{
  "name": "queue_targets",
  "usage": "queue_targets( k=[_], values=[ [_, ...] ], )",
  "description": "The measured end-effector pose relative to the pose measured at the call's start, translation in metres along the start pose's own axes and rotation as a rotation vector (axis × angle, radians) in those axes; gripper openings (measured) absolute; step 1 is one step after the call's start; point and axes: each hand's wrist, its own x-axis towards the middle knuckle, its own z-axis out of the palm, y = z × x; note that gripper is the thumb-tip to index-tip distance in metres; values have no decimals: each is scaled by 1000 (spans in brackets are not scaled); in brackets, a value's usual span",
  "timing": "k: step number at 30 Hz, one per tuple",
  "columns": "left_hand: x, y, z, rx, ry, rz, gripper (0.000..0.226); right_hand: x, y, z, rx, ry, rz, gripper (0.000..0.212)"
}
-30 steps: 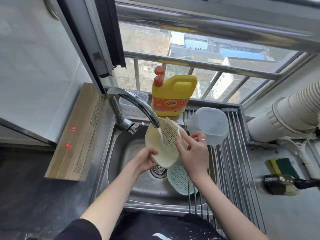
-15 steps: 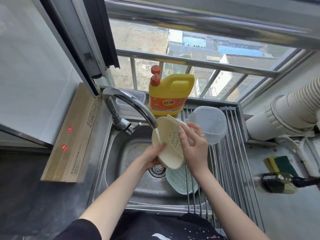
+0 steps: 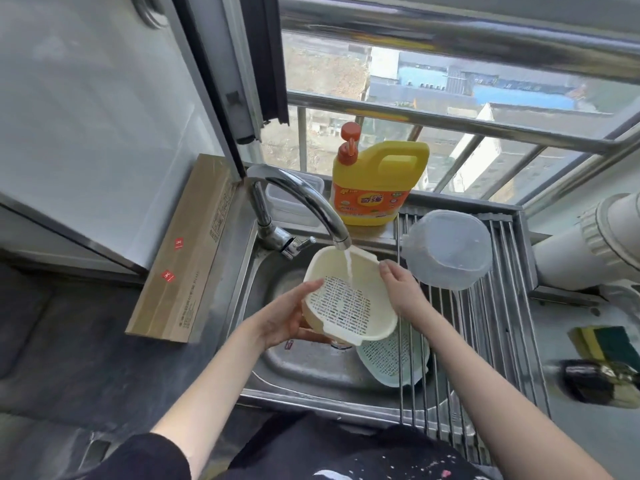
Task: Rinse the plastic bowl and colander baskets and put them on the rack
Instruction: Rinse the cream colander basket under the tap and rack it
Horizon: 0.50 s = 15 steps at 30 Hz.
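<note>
Rinsing step: cream colander basket [image 3: 349,299] gripped by left hand [image 3: 287,318] and right hand [image 3: 398,289] under faucet [image 3: 304,202] stream; next, transfer to rack [image 3: 498,327].

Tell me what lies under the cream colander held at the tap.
Below the cream colander is the steel sink, with a pale green colander lying in it, partly beneath the rack. The drain is almost wholly covered by the held colander.

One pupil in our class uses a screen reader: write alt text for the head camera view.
Both hands, left hand and right hand, hold a cream colander basket under the running faucet over a steel sink. A pale green colander basket lies in the sink; a clear plastic bowl rests on the rack.
</note>
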Motion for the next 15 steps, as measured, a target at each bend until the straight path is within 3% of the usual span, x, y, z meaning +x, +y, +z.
queue_targets(
  k=[3,6,9,11,15],
  values=[
    [-11,-4,-4,86,174,46,40,0,0,20,-223,120,-106,21],
    [-17,-6,-8,95,303,107,38,-6,-2,34,-484,268,-462,17],
    [-24,-7,-14,181,355,174,51,-14,-8,42,-851,-41,-724,31],
    [-26,-7,-17,240,364,230,55,-11,-9,47,-985,-169,-728,49],
    [-24,-9,-17,198,392,332,59,-10,-17,61,-1174,-153,-535,65]
  ],
)
